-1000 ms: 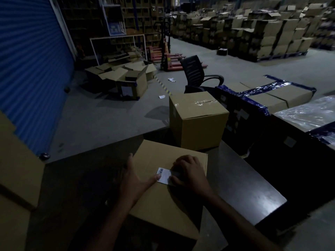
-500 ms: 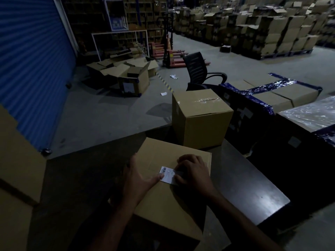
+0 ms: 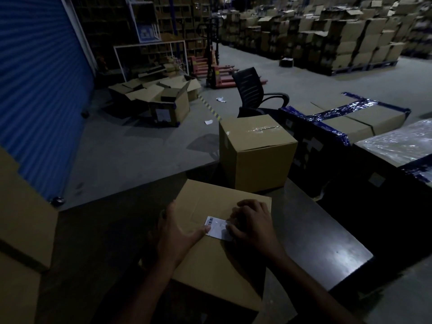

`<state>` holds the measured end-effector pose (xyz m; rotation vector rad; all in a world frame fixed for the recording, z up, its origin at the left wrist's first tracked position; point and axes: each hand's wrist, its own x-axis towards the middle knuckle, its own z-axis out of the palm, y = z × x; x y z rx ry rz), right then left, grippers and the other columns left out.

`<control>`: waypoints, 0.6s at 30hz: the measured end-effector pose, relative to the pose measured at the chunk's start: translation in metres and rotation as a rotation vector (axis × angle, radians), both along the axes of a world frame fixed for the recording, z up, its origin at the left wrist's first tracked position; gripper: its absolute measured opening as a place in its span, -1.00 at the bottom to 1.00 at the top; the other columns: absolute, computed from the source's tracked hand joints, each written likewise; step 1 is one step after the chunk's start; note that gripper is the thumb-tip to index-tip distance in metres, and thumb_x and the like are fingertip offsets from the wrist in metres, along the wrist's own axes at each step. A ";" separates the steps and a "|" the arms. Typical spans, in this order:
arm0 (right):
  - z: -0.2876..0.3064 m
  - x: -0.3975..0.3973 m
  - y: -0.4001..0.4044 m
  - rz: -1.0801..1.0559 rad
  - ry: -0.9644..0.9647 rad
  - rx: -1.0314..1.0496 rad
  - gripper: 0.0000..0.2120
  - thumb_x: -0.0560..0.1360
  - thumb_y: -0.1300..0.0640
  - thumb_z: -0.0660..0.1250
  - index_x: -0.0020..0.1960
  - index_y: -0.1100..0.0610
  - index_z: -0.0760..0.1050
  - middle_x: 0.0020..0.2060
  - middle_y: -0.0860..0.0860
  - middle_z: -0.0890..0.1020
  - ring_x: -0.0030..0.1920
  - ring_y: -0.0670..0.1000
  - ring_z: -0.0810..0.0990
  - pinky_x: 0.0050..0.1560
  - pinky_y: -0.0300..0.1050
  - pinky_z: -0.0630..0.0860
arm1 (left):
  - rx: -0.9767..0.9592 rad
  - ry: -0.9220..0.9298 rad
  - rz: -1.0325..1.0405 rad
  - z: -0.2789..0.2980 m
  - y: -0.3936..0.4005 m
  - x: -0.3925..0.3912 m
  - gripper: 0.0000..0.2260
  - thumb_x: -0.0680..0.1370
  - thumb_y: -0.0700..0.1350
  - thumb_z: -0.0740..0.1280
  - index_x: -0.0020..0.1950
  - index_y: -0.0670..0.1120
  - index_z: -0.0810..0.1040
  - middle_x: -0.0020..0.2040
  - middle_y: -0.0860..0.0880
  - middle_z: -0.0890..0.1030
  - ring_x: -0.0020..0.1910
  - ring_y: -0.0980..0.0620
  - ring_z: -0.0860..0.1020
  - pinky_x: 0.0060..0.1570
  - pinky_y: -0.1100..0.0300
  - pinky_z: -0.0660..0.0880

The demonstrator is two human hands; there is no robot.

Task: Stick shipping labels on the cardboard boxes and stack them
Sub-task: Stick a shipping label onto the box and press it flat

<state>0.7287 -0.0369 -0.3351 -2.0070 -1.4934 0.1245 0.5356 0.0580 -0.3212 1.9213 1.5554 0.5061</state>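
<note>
A flat cardboard box (image 3: 217, 265) lies on the dark table (image 3: 327, 249) right in front of me. A white shipping label (image 3: 216, 226) with a barcode lies on its top. My left hand (image 3: 177, 235) rests spread on the box, with its thumb tip pressing the label's left edge. My right hand (image 3: 252, 225) has curled fingers and pinches the label's right end, which is hidden under it. A taller taped cardboard box (image 3: 257, 160) stands just behind, at the table's far edge.
Large cartons (image 3: 23, 218) stand close on my left. Cartons bound with blue tape (image 3: 350, 122) and a wrapped load fill the right side. An office chair (image 3: 250, 90) is beyond the table, and there are open boxes on the floor and pallets of cartons far back.
Both hands stay on the label in nearly the same places. My view has shifted slightly, so the boxes sit a little further right.
</note>
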 end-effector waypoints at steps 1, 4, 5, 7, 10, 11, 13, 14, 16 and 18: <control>-0.002 -0.002 -0.003 -0.017 -0.031 0.003 -0.74 0.43 -0.15 0.38 0.06 -0.07 0.56 0.20 -0.13 0.47 0.23 -0.11 0.27 0.13 -0.25 0.20 | 0.007 0.000 0.000 -0.001 0.000 0.000 0.09 0.21 0.38 0.54 0.57 0.14 0.03 0.54 -0.06 0.23 0.47 -0.13 0.29 0.41 -0.22 0.27; -0.005 -0.005 -0.011 -0.049 -0.030 -0.001 -0.75 0.43 -0.19 0.34 0.04 -0.12 0.54 0.19 -0.17 0.46 0.24 -0.12 0.26 0.20 -0.15 0.23 | -0.004 -0.028 -0.006 -0.001 0.000 0.000 0.08 0.22 0.33 0.56 0.58 0.14 0.04 0.53 -0.05 0.23 0.46 -0.13 0.29 0.39 -0.19 0.29; -0.007 -0.004 -0.013 -0.057 -0.014 -0.002 -0.71 0.42 -0.22 0.33 0.06 -0.12 0.53 0.20 -0.16 0.45 0.24 -0.12 0.26 0.21 -0.13 0.25 | -0.005 -0.028 -0.007 -0.002 0.000 0.001 0.08 0.22 0.33 0.57 0.57 0.14 0.04 0.53 -0.05 0.23 0.46 -0.14 0.29 0.38 -0.19 0.29; -0.009 -0.003 -0.016 -0.094 0.002 0.009 -0.58 0.38 -0.29 0.23 0.12 -0.09 0.52 0.21 -0.14 0.46 0.25 -0.09 0.28 0.21 -0.10 0.29 | 0.001 -0.005 0.000 -0.002 0.000 0.001 0.08 0.21 0.37 0.55 0.57 0.14 0.05 0.52 -0.05 0.25 0.44 -0.14 0.31 0.37 -0.20 0.30; -0.015 -0.012 -0.027 -0.177 0.004 0.020 -0.45 0.34 -0.33 0.16 0.18 -0.06 0.52 0.22 -0.11 0.48 0.26 -0.05 0.32 0.24 -0.04 0.32 | -0.025 0.010 0.008 0.000 0.000 0.004 0.12 0.19 0.40 0.54 0.58 0.13 0.02 0.54 -0.06 0.21 0.47 -0.15 0.29 0.37 -0.21 0.30; -0.016 -0.014 -0.031 -0.188 0.006 0.017 -0.47 0.34 -0.31 0.18 0.19 -0.05 0.52 0.22 -0.11 0.48 0.26 -0.05 0.31 0.25 -0.03 0.33 | -0.042 0.008 0.008 0.000 0.000 0.007 0.14 0.20 0.39 0.54 0.59 0.11 -0.01 0.56 -0.06 0.19 0.48 -0.16 0.27 0.38 -0.21 0.30; -0.014 -0.009 -0.036 -0.183 0.021 0.019 -0.52 0.37 -0.25 0.24 0.19 -0.04 0.52 0.21 -0.11 0.48 0.25 -0.06 0.31 0.25 -0.04 0.34 | -0.076 0.033 0.008 0.001 -0.004 0.015 0.18 0.22 0.38 0.54 0.61 0.08 -0.08 0.60 -0.09 0.11 0.54 -0.19 0.17 0.41 -0.21 0.25; -0.013 0.000 -0.038 -0.169 0.028 0.019 -0.54 0.38 -0.23 0.28 0.19 -0.04 0.53 0.20 -0.11 0.49 0.24 -0.05 0.32 0.24 -0.05 0.34 | -0.087 0.070 0.001 0.002 -0.006 0.021 0.20 0.23 0.40 0.52 0.62 0.07 -0.13 0.61 -0.10 0.08 0.56 -0.20 0.11 0.43 -0.21 0.21; -0.009 0.024 -0.043 -0.119 0.036 -0.015 -0.58 0.39 -0.20 0.35 0.18 -0.06 0.54 0.19 -0.13 0.49 0.24 -0.05 0.33 0.22 -0.06 0.34 | -0.103 0.140 -0.033 0.005 -0.010 0.033 0.25 0.22 0.47 0.46 0.62 0.07 -0.23 0.63 -0.10 0.01 0.59 -0.21 0.02 0.47 -0.22 0.16; -0.005 0.052 -0.048 -0.072 0.043 -0.067 -0.60 0.39 -0.21 0.36 0.18 -0.10 0.55 0.18 -0.15 0.50 0.24 -0.06 0.35 0.24 -0.05 0.35 | -0.107 0.154 -0.078 0.007 -0.013 0.046 0.28 0.21 0.50 0.44 0.61 0.08 -0.30 0.64 -0.09 -0.07 0.59 -0.20 -0.03 0.49 -0.24 0.12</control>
